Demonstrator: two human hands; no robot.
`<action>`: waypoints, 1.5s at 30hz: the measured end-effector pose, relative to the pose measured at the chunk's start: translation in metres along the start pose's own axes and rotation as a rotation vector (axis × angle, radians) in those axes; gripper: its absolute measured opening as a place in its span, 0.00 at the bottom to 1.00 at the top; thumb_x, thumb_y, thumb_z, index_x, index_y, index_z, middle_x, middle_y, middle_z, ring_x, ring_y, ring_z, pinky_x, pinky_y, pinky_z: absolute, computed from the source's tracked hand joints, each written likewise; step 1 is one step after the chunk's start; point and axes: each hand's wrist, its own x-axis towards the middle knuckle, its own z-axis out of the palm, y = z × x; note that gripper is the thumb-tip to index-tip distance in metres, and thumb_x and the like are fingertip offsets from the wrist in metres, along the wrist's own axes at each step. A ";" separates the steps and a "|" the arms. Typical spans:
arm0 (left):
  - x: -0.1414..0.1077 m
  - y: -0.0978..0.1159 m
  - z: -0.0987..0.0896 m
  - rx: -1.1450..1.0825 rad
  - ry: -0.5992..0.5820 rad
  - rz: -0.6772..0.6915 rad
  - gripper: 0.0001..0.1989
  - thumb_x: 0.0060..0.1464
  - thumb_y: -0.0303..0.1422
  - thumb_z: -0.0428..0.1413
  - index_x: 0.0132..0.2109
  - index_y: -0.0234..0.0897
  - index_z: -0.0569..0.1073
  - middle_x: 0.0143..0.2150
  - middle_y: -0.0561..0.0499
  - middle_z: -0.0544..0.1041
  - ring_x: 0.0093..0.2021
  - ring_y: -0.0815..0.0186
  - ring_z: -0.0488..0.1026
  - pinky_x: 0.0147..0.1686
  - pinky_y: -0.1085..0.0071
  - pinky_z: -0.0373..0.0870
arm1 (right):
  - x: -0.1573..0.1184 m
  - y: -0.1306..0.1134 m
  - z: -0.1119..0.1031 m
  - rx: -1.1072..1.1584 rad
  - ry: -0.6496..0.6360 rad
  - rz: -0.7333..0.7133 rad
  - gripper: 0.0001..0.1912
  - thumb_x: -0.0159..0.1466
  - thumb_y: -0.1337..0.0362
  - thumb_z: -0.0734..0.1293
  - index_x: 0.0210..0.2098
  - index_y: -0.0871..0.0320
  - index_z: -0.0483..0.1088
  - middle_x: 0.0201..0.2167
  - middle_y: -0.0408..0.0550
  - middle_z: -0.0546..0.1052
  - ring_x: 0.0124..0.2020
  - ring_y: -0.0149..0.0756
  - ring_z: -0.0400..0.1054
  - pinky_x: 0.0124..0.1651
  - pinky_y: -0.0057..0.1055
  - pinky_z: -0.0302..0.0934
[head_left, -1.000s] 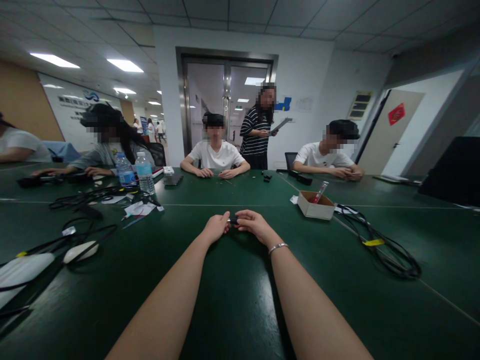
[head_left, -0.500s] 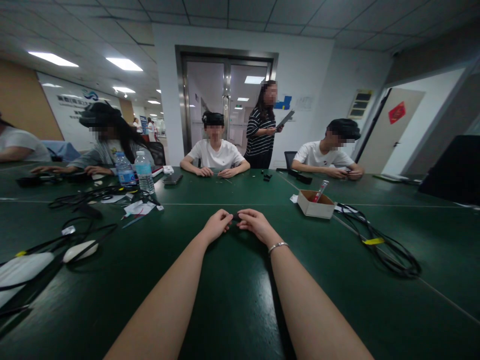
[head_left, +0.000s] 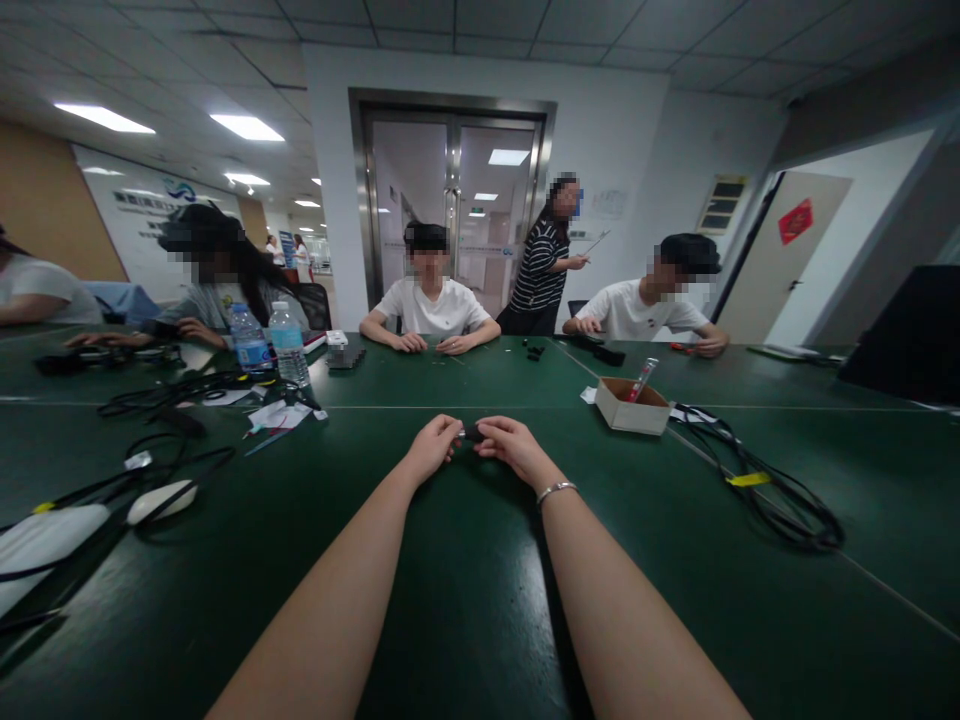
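Just above the green table [head_left: 465, 560], both hands meet in front of me. Between their fingertips is a small dark object [head_left: 473, 433] with a silvery bit at its left end; its kind is too small to make out. My right hand [head_left: 511, 447] pinches the dark body between thumb and fingers. The fingers of my left hand [head_left: 433, 448] are closed at the silvery end, and how much they cover is hidden.
On the right stand a small cardboard box [head_left: 632, 417] with a red-labelled tube [head_left: 643, 380] and a coiled black cable [head_left: 795, 520]. Two water bottles [head_left: 289, 345], papers [head_left: 279, 415], cables and a white mouse [head_left: 161, 502] lie left. Several people sit opposite.
My hands have drawn slightly apart, and more of the dark object and its silvery end shows. The standing person in stripes has leaned right; the person seated at right has spread their hands.
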 end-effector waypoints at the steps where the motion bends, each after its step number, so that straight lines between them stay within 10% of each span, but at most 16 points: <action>1: 0.000 0.000 0.000 0.006 -0.013 0.000 0.12 0.56 0.40 0.48 0.38 0.35 0.67 0.26 0.54 0.67 0.22 0.73 0.61 0.20 0.78 0.58 | 0.000 0.000 0.000 -0.001 -0.006 -0.003 0.05 0.58 0.71 0.70 0.35 0.63 0.70 0.25 0.47 0.75 0.24 0.30 0.73 0.26 0.20 0.69; 45: 0.004 -0.005 -0.001 0.052 -0.016 0.082 0.16 0.56 0.40 0.46 0.42 0.33 0.72 0.22 0.55 0.65 0.20 0.72 0.58 0.23 0.75 0.55 | 0.000 -0.001 0.000 0.006 -0.014 0.012 0.04 0.59 0.73 0.69 0.35 0.64 0.71 0.27 0.48 0.76 0.23 0.29 0.73 0.26 0.20 0.69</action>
